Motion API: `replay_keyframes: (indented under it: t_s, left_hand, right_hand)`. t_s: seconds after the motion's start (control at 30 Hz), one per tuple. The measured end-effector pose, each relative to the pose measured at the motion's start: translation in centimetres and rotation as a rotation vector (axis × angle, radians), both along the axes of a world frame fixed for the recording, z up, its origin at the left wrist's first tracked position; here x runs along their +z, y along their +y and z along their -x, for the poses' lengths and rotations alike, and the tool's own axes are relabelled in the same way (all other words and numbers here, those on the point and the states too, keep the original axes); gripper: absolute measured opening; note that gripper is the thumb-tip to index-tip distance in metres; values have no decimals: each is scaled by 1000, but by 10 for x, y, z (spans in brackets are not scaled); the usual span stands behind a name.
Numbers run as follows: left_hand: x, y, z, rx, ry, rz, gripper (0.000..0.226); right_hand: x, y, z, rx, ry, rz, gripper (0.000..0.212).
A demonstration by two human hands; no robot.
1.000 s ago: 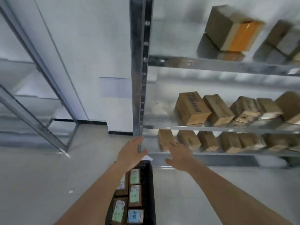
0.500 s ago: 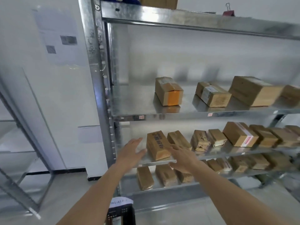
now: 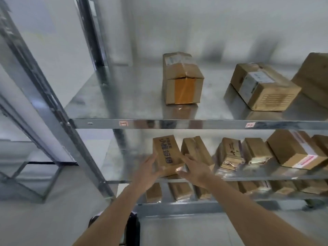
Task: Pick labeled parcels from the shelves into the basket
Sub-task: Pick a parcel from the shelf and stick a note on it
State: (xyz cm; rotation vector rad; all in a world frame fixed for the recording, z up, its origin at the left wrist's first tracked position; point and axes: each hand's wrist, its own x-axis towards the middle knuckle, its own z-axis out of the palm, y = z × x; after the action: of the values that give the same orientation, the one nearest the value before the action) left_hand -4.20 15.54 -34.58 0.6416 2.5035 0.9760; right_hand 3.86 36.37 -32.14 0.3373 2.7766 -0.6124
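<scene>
Since half a second ago both hands have closed in from short of the shelf, and they now sit on either side of the leftmost box on the middle level; the view has also drawn nearer the rack.

The rack [image 3: 177,124] is shiny galvanised steel, with flat reflective decks and perforated uprights. Small red-and-white tags sit on the front lip of its upper deck.

Parcels of brown cardboard stand in rows on three levels, many wrapped in glossy tape.

The box [image 3: 167,155] is a small cardboard oblong with large dark printed characters running along its top face and clear tape shining at its near end. It stands at the front edge of the middle deck, long axis running front to back, near end toward the person and angled slightly right.

The left hand [image 3: 148,172] cups the box's left side, fingers curled along it. The right hand [image 3: 194,168] presses its right side with spread fingers.
</scene>
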Motion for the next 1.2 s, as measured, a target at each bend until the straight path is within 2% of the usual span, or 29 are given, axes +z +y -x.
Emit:
replay_keyframes:
  t_s: [0.27,0.47,0.63,0.77,0.9,0.97,1.07,1.13,1.2]
  left_hand:
    - [-40,38,17,91,-59,-95,57]
    - [-63,55,28,112,-125,-107,71]
    - [-72,59,32,127,-152,-154,71]
    - [-73,58,32,154,-184,-204,71]
    - [-68,51,25,176,-199,-249,81]
    - [-63,45,21,191,-233,-293,88]
    - [-40,37,6,198,-263,-366,83]
    - [-23,30,-8,190,-233,-451,81]
    - [-5,21,-19,181,-211,-480,85]
  right_hand:
    - [-57,21,52,-10,84,203,64]
    - [-77,35,70,-5,86,241,64]
    - [-90,37,72,-40,83,410,65]
    - [-86,36,68,-56,97,412,67]
    - [-79,31,60,-57,116,351,70]
    - [-72,28,56,-79,123,335,66]
    - [-61,20,47,-137,167,345,57]
    - [-48,11,37,-186,188,355,63]
    - [-32,0,28,-229,217,368,80]
